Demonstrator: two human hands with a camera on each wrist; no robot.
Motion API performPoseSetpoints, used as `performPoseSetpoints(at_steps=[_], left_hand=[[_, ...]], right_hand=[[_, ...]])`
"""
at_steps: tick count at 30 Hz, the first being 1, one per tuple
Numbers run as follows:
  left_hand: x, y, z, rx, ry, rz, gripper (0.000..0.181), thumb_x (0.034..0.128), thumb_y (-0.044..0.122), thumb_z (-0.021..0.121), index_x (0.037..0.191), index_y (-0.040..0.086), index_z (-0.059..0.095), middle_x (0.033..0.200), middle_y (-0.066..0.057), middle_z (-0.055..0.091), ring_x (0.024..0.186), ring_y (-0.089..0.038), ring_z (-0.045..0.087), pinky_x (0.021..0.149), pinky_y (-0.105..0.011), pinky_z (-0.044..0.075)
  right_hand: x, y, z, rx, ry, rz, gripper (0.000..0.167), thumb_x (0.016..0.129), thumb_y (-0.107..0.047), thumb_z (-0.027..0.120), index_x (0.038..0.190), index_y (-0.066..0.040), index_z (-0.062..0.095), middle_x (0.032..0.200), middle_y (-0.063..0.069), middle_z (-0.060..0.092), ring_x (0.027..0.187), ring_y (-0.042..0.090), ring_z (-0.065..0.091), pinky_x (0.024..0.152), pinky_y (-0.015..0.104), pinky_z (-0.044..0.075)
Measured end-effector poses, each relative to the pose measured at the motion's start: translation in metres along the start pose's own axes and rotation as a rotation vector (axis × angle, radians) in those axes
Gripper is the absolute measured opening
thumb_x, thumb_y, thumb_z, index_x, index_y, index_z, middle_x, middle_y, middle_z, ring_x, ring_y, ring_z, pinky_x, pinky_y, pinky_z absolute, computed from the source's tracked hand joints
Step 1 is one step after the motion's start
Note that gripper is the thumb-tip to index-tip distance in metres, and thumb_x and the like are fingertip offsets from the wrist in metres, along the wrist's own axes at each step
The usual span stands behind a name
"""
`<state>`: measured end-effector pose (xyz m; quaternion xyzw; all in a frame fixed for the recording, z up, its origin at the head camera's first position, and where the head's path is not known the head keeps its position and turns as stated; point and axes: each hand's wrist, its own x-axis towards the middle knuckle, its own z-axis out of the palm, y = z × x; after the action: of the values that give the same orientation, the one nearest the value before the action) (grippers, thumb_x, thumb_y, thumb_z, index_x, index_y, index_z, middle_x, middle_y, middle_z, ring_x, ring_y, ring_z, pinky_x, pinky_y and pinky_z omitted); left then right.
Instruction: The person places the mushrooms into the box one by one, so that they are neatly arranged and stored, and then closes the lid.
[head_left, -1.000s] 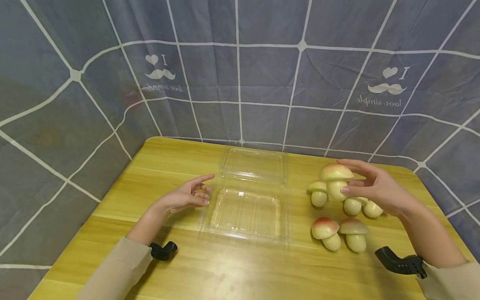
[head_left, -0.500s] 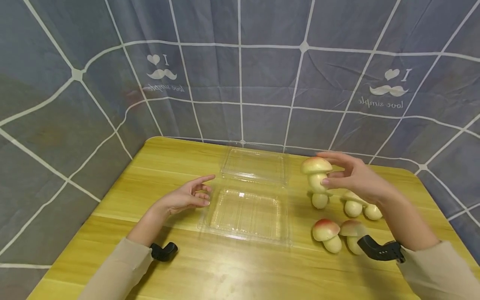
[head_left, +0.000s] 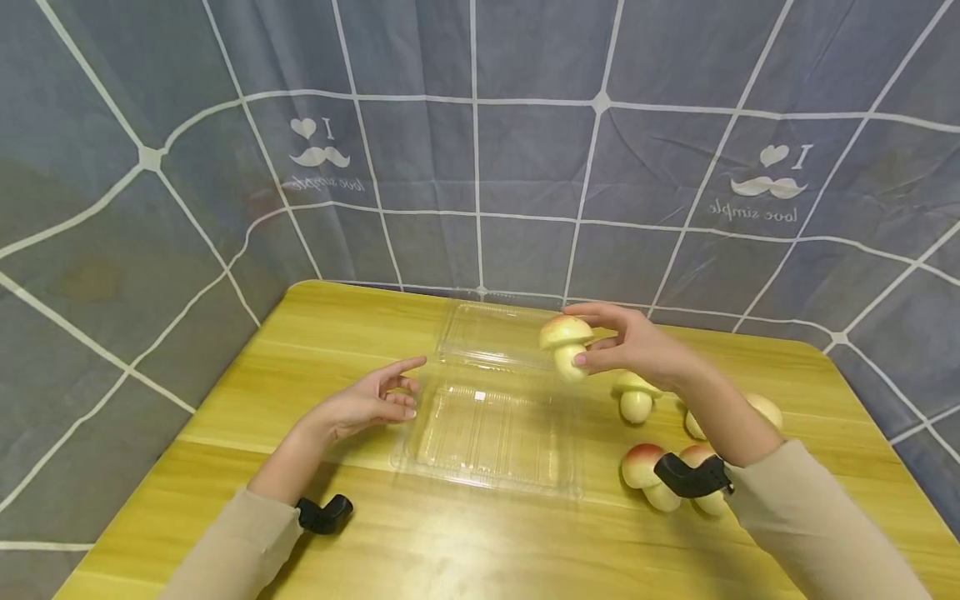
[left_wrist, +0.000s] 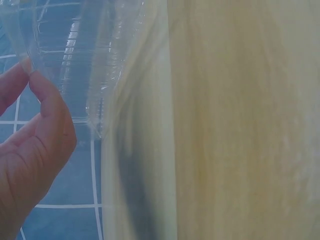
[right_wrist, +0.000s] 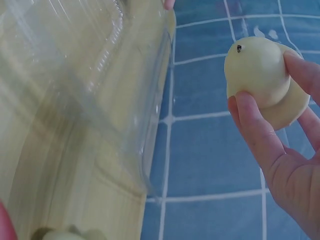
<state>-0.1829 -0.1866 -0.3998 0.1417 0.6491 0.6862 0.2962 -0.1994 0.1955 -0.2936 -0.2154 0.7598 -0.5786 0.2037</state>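
Note:
My right hand [head_left: 633, 346] holds a toy mushroom [head_left: 566, 346], pale yellow with a reddish cap top, pinched by its stem and cap. It is above the right side of an open clear plastic box [head_left: 487, 483]. In the right wrist view the toy mushroom's [right_wrist: 257, 70] rounded stem end shows a small dark spot. My left hand [head_left: 363, 408] is at the box's left edge, index finger extended, other fingers loosely bent. In the left wrist view the thumb and a fingertip [left_wrist: 25, 65] are close to the clear rim; whether they touch it I cannot tell.
Several more toy mushrooms lie on the wooden table [head_left: 480, 558] right of the box, among them a red-capped mushroom [head_left: 642, 467] and a yellow mushroom [head_left: 636, 404]. The box lid [head_left: 487, 333] lies opened toward the blue-grey curtain [head_left: 532, 167] behind the table.
My right hand has carried the toy mushroom leftward from over the other mushrooms to above the box's right side. My left hand has stayed by the box's left edge.

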Motion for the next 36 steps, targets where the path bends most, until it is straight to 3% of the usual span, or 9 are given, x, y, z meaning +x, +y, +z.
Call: performPoseSetpoints(at_steps=[5, 12, 26, 36], left_hand=[[0.0, -0.001, -0.001, -0.006, -0.012, 0.004, 0.086, 0.0822, -0.009, 0.061, 0.149, 0.006, 0.01, 0.112, -0.011, 0.036, 0.083, -0.009, 0.052, 0.071, -0.022, 0.05], [-0.001, 0.001, -0.001, -0.005, -0.013, 0.004, 0.087, 0.0827, -0.007, 0.063, 0.149, 0.006, 0.009, 0.113, -0.011, 0.036, 0.084, -0.009, 0.052, 0.072, -0.023, 0.05], [0.0, 0.001, 0.0, -0.007, -0.009, -0.009, 0.086, 0.0826, -0.007, 0.063, 0.15, 0.006, 0.01, 0.111, -0.009, 0.038, 0.086, -0.01, 0.052, 0.07, -0.021, 0.049], [0.0, 0.001, -0.001, -0.006, -0.007, -0.012, 0.087, 0.0821, -0.008, 0.063, 0.15, 0.007, 0.011, 0.11, -0.008, 0.038, 0.089, -0.012, 0.051, 0.072, -0.024, 0.05]], right_hand=[[0.016, 0.0, 0.011, 0.051, -0.055, -0.018, 0.068, 0.078, 0.004, 0.068, 0.139, 0.001, 0.038, 0.131, 0.019, 0.04, 0.084, 0.023, 0.066, 0.075, 0.044, 0.054], [0.037, 0.0, 0.028, 0.045, -0.099, -0.005, 0.068, 0.078, 0.003, 0.069, 0.139, 0.001, 0.039, 0.131, 0.021, 0.039, 0.087, 0.028, 0.065, 0.074, 0.04, 0.054], [0.065, 0.016, 0.063, 0.045, -0.127, -0.037, 0.064, 0.075, 0.006, 0.069, 0.134, 0.004, 0.044, 0.127, 0.024, 0.042, 0.086, 0.031, 0.063, 0.075, 0.04, 0.054], [0.082, 0.028, 0.082, 0.051, -0.136, -0.004, 0.063, 0.076, 0.006, 0.069, 0.134, 0.002, 0.045, 0.124, 0.022, 0.042, 0.085, 0.03, 0.063, 0.074, 0.039, 0.054]])
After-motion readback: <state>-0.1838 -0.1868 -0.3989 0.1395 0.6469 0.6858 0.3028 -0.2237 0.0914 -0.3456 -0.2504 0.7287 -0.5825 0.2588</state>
